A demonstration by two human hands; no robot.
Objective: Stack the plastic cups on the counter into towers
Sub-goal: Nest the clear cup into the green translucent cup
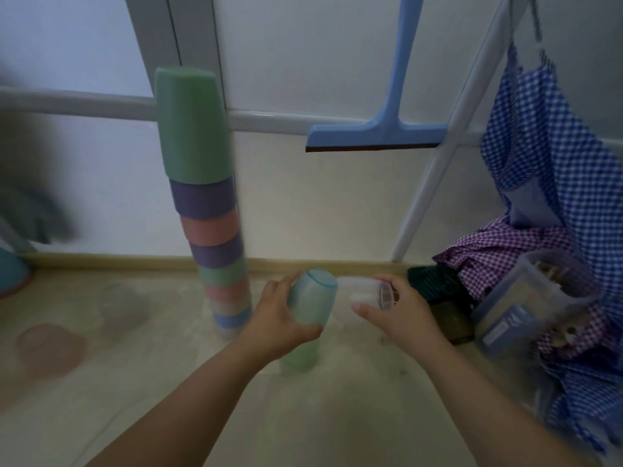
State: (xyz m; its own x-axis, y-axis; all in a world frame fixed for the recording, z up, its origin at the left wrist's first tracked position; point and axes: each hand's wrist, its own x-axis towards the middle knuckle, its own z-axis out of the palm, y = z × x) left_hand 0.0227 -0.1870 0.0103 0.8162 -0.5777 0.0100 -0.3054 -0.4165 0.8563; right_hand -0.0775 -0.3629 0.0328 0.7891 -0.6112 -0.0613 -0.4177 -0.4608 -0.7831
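A blue squeegee (377, 134) hangs on the wall beside checked cloths (539, 156) above a clear container (526, 298).

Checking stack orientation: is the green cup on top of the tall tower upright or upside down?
Upside down: the green cup shows its closed base on top, and its wider mouth sits over the purple cup beneath.

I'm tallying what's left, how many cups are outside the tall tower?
5: a pale blue cup in the left hand, clear cup in the right hand, green beneath, pink and clear left.
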